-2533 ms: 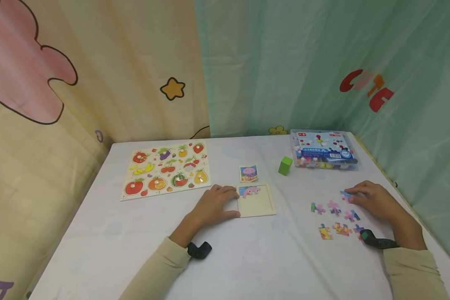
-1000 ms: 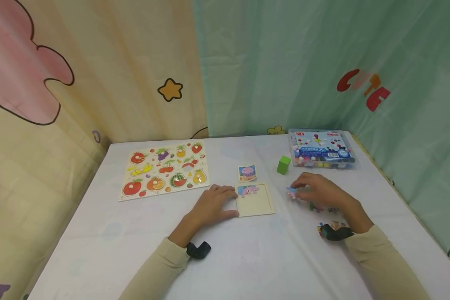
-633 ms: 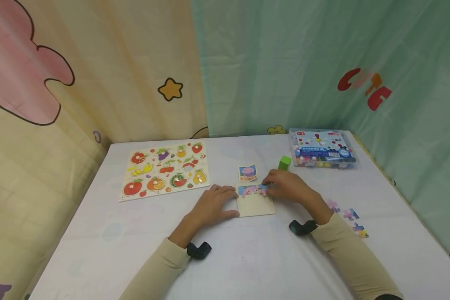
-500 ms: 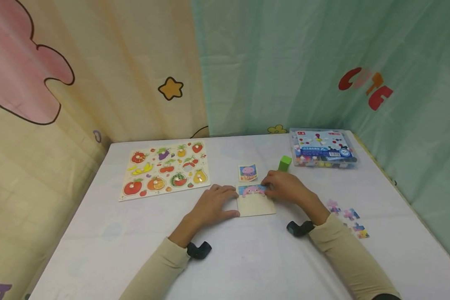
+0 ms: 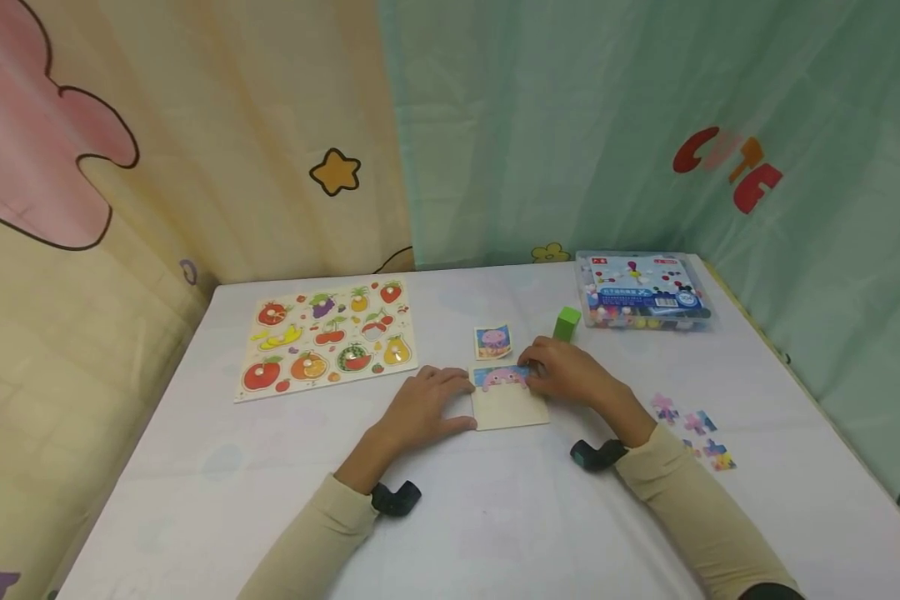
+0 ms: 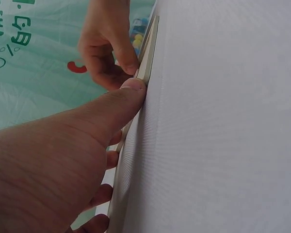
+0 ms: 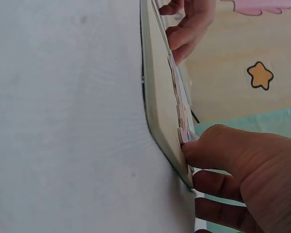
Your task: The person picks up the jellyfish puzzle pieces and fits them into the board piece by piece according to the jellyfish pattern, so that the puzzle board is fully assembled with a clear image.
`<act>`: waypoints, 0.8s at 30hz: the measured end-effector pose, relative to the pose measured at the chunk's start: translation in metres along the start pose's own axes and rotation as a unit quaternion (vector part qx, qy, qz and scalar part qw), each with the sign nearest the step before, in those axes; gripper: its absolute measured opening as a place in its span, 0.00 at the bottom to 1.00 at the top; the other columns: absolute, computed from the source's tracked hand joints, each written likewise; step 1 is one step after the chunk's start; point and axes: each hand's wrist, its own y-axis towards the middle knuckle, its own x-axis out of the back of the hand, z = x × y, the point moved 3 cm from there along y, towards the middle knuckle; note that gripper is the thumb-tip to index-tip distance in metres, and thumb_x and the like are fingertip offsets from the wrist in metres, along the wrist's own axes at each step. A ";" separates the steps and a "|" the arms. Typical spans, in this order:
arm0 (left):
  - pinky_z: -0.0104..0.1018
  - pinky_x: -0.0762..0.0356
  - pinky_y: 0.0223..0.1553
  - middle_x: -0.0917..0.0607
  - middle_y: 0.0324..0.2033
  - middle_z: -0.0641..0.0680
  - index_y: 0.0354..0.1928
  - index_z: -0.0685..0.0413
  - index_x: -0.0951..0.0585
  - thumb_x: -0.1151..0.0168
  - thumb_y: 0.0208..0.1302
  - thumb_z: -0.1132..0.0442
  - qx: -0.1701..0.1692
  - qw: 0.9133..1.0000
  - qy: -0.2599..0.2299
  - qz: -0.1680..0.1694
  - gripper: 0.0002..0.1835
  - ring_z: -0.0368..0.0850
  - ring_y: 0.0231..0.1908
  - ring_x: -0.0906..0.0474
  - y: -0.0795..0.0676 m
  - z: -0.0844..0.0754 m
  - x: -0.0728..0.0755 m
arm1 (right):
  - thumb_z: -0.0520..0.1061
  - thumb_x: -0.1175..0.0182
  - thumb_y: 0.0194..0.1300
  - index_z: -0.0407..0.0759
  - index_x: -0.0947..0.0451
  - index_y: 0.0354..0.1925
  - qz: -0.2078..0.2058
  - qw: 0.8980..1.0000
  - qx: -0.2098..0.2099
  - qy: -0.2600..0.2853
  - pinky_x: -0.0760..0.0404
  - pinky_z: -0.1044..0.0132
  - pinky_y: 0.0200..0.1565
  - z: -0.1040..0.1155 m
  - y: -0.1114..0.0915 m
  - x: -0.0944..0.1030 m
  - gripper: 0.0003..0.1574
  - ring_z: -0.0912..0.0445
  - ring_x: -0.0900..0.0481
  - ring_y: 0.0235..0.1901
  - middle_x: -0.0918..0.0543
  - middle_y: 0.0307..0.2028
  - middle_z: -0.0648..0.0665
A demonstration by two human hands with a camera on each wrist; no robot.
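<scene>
Thin puzzle piece [image 5: 519, 376] at the puzzle tray's [image 5: 510, 411] far right corner.
The right hand's [image 5: 576, 375] fingers nearly meet, pinching its edge; the left hand's [image 5: 422, 408], loosely spread, touch the tray's left side. The piece looks light and stiff, its tabs probably chippable; edge grips suit it.

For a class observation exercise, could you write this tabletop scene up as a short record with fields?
left hand: rests against the left edge of the puzzle tray
right hand: touches the right-end piece
row of pieces: along the tray's far edge
picture card: just beyond the tray
loose pieces: right of the tray, partly hidden by the right sleeve
fruit board: left
far right: green block, box
</scene>
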 end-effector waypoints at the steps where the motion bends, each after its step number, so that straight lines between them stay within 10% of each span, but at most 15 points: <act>1: 0.48 0.29 0.55 0.24 0.66 0.46 0.63 0.41 0.20 0.34 0.63 0.35 0.001 1.000 -0.001 -0.001 0.31 0.48 0.60 0.30 0.000 0.000 0.001 | 0.39 0.28 0.60 0.38 0.14 0.47 -0.001 1.000 -0.003 0.004 0.25 0.60 0.38 -0.001 0.001 0.000 0.16 0.56 0.28 0.33 0.21 0.36 0.48; 24: 0.49 0.29 0.55 0.24 0.65 0.46 0.61 0.41 0.20 0.34 0.63 0.35 -0.002 1.000 -0.004 -0.003 0.30 0.49 0.60 0.30 0.001 0.000 -0.001 | 0.41 0.30 0.63 0.44 0.12 0.48 0.000 1.000 -0.002 0.030 0.26 0.61 0.37 -0.008 -0.002 -0.003 0.14 0.55 0.27 0.35 0.20 0.39 0.48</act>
